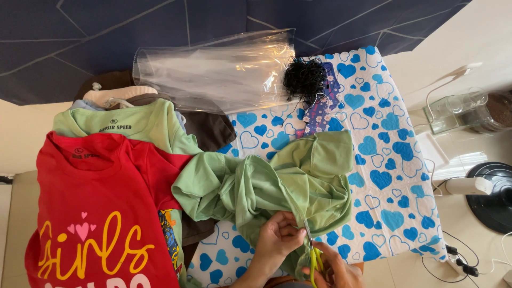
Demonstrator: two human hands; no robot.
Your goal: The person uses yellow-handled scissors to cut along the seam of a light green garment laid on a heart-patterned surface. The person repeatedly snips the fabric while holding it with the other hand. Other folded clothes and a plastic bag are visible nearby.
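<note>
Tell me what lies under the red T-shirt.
Under the red T-shirt a light green T-shirt shows at the collar and right edge, atop more stacked garments; the stack's lower layers are covered.

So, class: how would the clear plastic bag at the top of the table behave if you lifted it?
The clear plastic bag probably lifts very lightly: it looks thin and empty. It would likely sag and crinkle, given its wrinkles. Its glossy sheen suggests it may be slippery.
</note>
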